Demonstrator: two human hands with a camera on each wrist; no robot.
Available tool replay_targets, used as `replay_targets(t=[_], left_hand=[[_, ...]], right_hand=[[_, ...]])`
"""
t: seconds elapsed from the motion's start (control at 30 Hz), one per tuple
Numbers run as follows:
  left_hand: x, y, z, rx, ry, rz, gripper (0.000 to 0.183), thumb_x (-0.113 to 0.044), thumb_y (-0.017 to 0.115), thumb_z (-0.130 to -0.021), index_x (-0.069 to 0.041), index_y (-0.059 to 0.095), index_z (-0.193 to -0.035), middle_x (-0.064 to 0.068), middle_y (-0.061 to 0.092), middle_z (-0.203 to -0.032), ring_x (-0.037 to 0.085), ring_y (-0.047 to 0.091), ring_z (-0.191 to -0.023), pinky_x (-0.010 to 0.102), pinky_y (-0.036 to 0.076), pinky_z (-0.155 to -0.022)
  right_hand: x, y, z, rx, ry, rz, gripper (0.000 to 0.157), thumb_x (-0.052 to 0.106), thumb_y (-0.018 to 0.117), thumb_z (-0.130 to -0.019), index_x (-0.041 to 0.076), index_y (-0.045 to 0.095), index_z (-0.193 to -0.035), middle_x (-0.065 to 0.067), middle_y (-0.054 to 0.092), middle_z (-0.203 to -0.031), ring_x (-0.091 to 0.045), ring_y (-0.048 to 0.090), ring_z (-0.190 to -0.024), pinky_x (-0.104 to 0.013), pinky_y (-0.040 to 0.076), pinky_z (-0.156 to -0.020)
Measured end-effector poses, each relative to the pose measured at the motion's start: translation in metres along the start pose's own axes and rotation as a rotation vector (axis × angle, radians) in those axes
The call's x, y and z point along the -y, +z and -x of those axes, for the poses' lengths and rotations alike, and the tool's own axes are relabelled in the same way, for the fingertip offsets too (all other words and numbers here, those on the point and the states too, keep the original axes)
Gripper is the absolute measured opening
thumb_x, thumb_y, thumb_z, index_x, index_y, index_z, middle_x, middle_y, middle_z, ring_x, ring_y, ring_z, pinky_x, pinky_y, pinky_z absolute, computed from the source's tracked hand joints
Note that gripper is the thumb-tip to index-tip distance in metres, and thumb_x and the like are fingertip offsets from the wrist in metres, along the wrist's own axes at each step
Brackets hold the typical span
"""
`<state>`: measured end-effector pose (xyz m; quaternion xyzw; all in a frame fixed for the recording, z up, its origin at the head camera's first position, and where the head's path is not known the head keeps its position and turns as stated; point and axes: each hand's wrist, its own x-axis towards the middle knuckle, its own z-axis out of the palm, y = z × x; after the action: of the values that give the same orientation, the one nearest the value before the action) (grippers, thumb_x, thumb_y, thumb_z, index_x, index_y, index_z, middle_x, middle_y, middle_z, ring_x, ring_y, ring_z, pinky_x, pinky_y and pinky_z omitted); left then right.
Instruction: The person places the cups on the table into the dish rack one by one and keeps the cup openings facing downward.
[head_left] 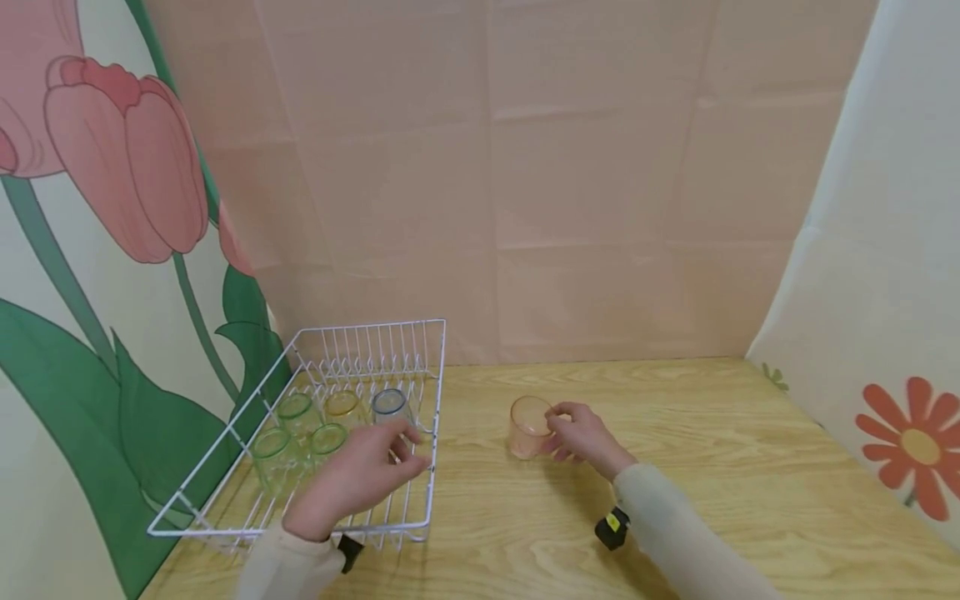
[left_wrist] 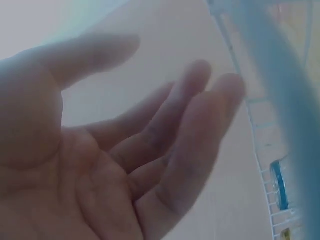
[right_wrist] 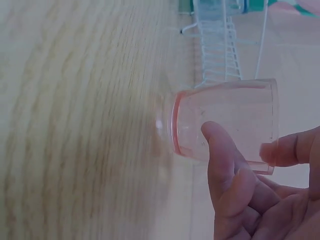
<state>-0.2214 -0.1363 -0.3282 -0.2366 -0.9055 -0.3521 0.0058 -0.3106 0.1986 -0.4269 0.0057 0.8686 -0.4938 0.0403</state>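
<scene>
A clear pinkish-orange cup (head_left: 527, 440) is upright at the table surface, right of the dish rack. My right hand (head_left: 583, 435) is at its right side. In the right wrist view, fingers of the right hand (right_wrist: 250, 190) lie along the wall of the cup (right_wrist: 225, 120), and another fingertip is at its upper edge. My left hand (head_left: 360, 471) hovers over the front right part of the white wire rack (head_left: 431, 500), holding nothing. The left wrist view shows the left hand (left_wrist: 130, 145) with bent, spread fingers and a bare palm.
Inside the rack stand several tinted glasses: green ones (head_left: 273, 458), a yellow one (head_left: 342, 405) and a blue one (head_left: 390, 405). The wooden table (head_left: 675, 400) ends at a pink cloth backdrop (head_left: 585, 208). Flower-printed cloth walls (head_left: 885, 333) flank both sides.
</scene>
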Motion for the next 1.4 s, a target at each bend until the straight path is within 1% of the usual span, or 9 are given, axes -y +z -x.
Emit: replay_targets(t=[0.2, 0.33, 0.57, 0.67, 0.9, 1.03, 1.13, 1.27, 1.4], left_hand=[[-0.005, 0.008, -0.004, -0.037, -0.064, 0.186, 0.024, -0.029, 0.052, -0.105, -0.008, 0.063, -0.11, 0.002, 0.066, -0.082, 0.015, 0.063, -0.066, 0.03, 0.054, -0.051], [-0.007, 0.013, -0.007, -0.052, -0.056, 0.223, 0.027, -0.03, 0.049, -0.107, -0.008, 0.061, -0.115, 0.006, 0.066, -0.082, 0.018, 0.064, -0.066, 0.031, 0.055, -0.051], [-0.01, 0.019, -0.009, -0.058, -0.033, 0.263, 0.031, -0.03, 0.052, -0.106, -0.004, 0.06, -0.119, 0.005, 0.065, -0.082, 0.021, 0.065, -0.068, 0.03, 0.055, -0.049], [-0.012, 0.022, -0.01, -0.036, -0.04, 0.261, 0.031, -0.03, 0.051, -0.106, -0.004, 0.06, -0.119, 0.005, 0.065, -0.083, 0.021, 0.066, -0.07, 0.031, 0.056, -0.051], [-0.017, 0.032, -0.011, 0.02, -0.006, 0.271, 0.044, -0.036, 0.049, -0.106, 0.0, 0.054, -0.131, 0.007, 0.067, -0.089, 0.016, 0.064, -0.07, 0.035, 0.056, -0.052], [-0.02, 0.038, -0.014, 0.067, -0.002, 0.282, 0.049, -0.037, 0.047, -0.107, 0.001, 0.05, -0.137, 0.008, 0.068, -0.091, 0.018, 0.065, -0.074, 0.032, 0.056, -0.052], [-0.022, 0.042, -0.015, 0.103, -0.01, 0.294, 0.056, -0.041, 0.045, -0.107, 0.0, 0.044, -0.144, 0.008, 0.069, -0.095, 0.018, 0.065, -0.075, 0.03, 0.056, -0.054], [-0.025, 0.045, -0.016, 0.11, -0.011, 0.314, 0.06, -0.044, 0.045, -0.106, -0.001, 0.04, -0.148, 0.01, 0.07, -0.098, 0.018, 0.066, -0.077, 0.03, 0.056, -0.054], [-0.026, 0.048, -0.017, 0.11, -0.004, 0.355, 0.058, -0.043, 0.046, -0.106, -0.001, 0.042, -0.147, 0.01, 0.071, -0.095, 0.021, 0.068, -0.077, 0.031, 0.057, -0.054]], right_hand=[[0.013, -0.001, 0.015, 0.035, -0.024, -0.003, 0.04, 0.022, 0.045, -0.099, 0.002, 0.054, -0.132, -0.01, 0.075, -0.082, -0.024, 0.068, -0.068, -0.034, 0.048, -0.054], [0.022, -0.004, 0.026, 0.04, -0.054, -0.002, 0.038, 0.021, 0.045, -0.1, 0.003, 0.055, -0.131, -0.009, 0.075, -0.081, -0.024, 0.067, -0.067, -0.033, 0.046, -0.052], [0.033, -0.007, 0.044, 0.059, -0.085, -0.026, 0.036, 0.016, 0.046, -0.098, 0.002, 0.056, -0.131, -0.01, 0.074, -0.078, -0.023, 0.066, -0.062, -0.029, 0.039, -0.047], [0.037, -0.008, 0.051, 0.072, -0.095, -0.027, 0.036, 0.016, 0.046, -0.098, 0.002, 0.056, -0.131, -0.009, 0.074, -0.078, -0.022, 0.066, -0.061, -0.028, 0.039, -0.047], [0.05, -0.007, 0.072, 0.131, -0.15, -0.045, 0.037, 0.015, 0.048, -0.098, 0.001, 0.055, -0.132, -0.01, 0.075, -0.079, -0.023, 0.066, -0.062, -0.026, 0.039, -0.045], [0.06, -0.004, 0.082, 0.155, -0.185, -0.05, 0.037, 0.015, 0.05, -0.098, 0.001, 0.055, -0.132, -0.009, 0.075, -0.079, -0.023, 0.066, -0.06, -0.025, 0.04, -0.044], [0.066, -0.002, 0.088, 0.157, -0.2, -0.04, 0.036, 0.016, 0.053, -0.098, 0.002, 0.056, -0.132, -0.008, 0.075, -0.078, -0.022, 0.066, -0.06, -0.024, 0.041, -0.044], [0.074, 0.0, 0.097, 0.155, -0.219, -0.03, 0.036, 0.016, 0.054, -0.098, 0.003, 0.057, -0.132, -0.006, 0.074, -0.076, -0.022, 0.066, -0.06, -0.023, 0.041, -0.044], [0.079, 0.001, 0.104, 0.15, -0.236, -0.024, 0.036, 0.016, 0.056, -0.098, 0.004, 0.057, -0.132, -0.006, 0.074, -0.075, -0.023, 0.066, -0.06, -0.022, 0.041, -0.044]])
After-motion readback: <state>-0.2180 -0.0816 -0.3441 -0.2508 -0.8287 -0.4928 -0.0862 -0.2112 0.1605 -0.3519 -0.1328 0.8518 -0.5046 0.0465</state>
